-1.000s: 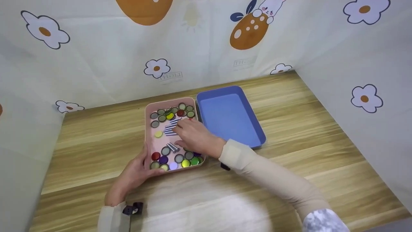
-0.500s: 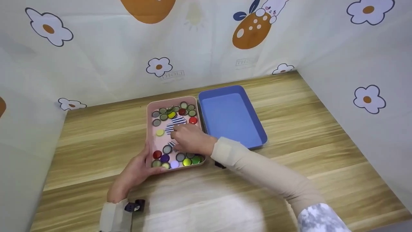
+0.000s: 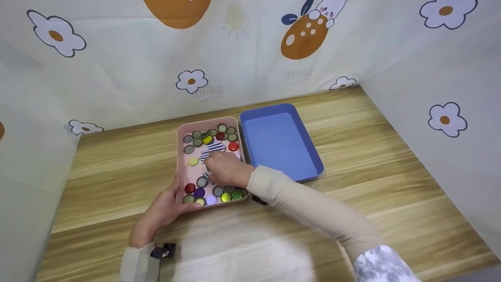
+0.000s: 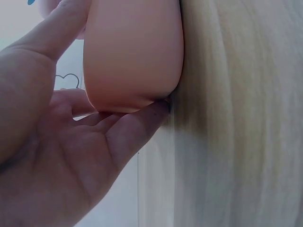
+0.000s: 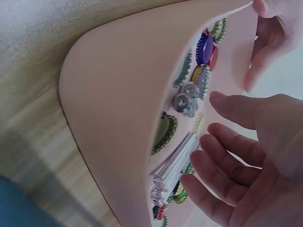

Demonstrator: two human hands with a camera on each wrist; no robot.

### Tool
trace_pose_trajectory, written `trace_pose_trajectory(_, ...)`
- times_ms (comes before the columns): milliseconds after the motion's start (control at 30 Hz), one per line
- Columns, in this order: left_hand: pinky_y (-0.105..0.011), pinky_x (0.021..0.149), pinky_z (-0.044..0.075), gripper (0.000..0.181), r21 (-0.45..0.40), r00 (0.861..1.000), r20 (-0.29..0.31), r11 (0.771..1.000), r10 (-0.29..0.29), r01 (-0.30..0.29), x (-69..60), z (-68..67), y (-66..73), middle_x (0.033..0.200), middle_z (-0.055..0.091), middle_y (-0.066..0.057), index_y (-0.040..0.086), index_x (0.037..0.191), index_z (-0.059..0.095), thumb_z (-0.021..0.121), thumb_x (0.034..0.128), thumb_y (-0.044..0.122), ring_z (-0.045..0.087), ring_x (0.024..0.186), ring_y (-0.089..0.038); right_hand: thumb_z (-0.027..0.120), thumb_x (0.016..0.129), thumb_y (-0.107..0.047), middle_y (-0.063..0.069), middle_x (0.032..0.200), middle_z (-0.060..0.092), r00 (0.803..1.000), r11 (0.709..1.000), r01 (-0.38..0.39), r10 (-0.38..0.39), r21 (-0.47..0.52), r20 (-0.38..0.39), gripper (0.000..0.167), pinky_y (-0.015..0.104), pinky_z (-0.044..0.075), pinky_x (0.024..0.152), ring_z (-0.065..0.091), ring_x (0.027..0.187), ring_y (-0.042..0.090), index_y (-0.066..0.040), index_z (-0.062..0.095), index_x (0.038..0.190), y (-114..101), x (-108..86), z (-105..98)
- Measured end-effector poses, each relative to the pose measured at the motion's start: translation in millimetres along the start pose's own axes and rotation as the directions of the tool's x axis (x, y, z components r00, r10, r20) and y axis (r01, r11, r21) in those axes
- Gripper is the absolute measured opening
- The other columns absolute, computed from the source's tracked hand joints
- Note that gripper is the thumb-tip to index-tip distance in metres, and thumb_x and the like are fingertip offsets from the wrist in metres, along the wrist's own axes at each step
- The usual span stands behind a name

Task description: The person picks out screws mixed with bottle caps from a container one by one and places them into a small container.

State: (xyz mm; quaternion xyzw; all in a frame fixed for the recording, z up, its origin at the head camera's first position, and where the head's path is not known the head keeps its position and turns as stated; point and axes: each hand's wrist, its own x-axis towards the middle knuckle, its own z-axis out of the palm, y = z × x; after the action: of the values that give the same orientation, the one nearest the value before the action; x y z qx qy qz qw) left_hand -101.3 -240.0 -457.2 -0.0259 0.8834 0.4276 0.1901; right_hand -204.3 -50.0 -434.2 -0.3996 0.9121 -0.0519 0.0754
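In the head view, the left hand (image 3: 166, 205) holds the near-left corner of a pink tray (image 3: 180, 156), thumb at its near rim. The left wrist view has the fingers of that hand (image 4: 90, 146) against the outside of the tray wall (image 4: 135, 52). Over the tray's middle is the right hand (image 3: 227, 168), partly hiding silver screws (image 3: 216, 146). The right wrist view shows this hand (image 5: 255, 165) with parted, slightly bent fingers and nothing held, beside a bundle of long screws (image 5: 177, 163) and a smaller screw group (image 5: 185, 100).
Bottle caps lie at the tray's far end (image 3: 197, 142) and near end (image 3: 199, 192), with a yellow cap (image 3: 193, 161) between. A blue tray (image 3: 280, 143) stands close on the right. Patterned cloth (image 3: 137, 58) hangs behind the wooden table (image 3: 117, 168).
The right hand has moved left and slightly nearer over the pink tray, uncovering a red cap and the far screws. The left hand keeps its hold on the corner.
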Motion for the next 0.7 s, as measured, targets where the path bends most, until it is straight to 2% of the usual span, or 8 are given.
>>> trace_pose_trajectory(233,-0.054,0.125,0.016,0.123,0.025,0.999,-0.018,0.999,0.027,-0.027,-1.4,0.2,-1.5,0.166,0.014,-0.023,0.007,0.159,-0.010,0.081,0.0829,0.040,0.021,0.154,-0.036,0.071,0.092,-0.026,0.008,0.091,0.073,1.000,1.000,-0.018,0.018,0.015,0.015,0.020,0.039,0.061,0.070,0.068,0.083,0.022,-0.009,0.068,0.081,-0.1,1.0,3.7)
trace_pose_trajectory(533,-0.054,0.125,0.013,0.123,0.014,1.000,-0.007,1.000,0.013,-0.013,-1.5,-0.7,-0.3,0.167,0.006,-0.021,0.010,0.158,-0.012,0.081,0.0829,0.040,0.014,0.155,-0.038,0.071,0.092,-0.024,0.008,0.094,0.073,0.999,1.000,0.002,-0.002,-0.012,0.032,0.017,0.036,0.061,0.069,0.068,0.081,0.021,-0.007,0.072,0.093,-7.2,3.3,5.4)
trace_pose_trajectory(700,-0.055,0.125,0.012,0.123,0.021,1.000,-0.004,1.000,-0.002,0.002,-1.0,0.2,0.1,0.168,0.003,-0.020,0.013,0.159,-0.012,0.080,0.0829,0.041,0.013,0.155,-0.038,0.072,0.092,-0.027,0.007,0.095,0.074,0.999,1.000,0.004,-0.003,-0.028,0.052,0.021,0.036,0.061,0.073,0.069,0.084,0.021,-0.007,0.072,0.098,-11.8,4.3,7.9)
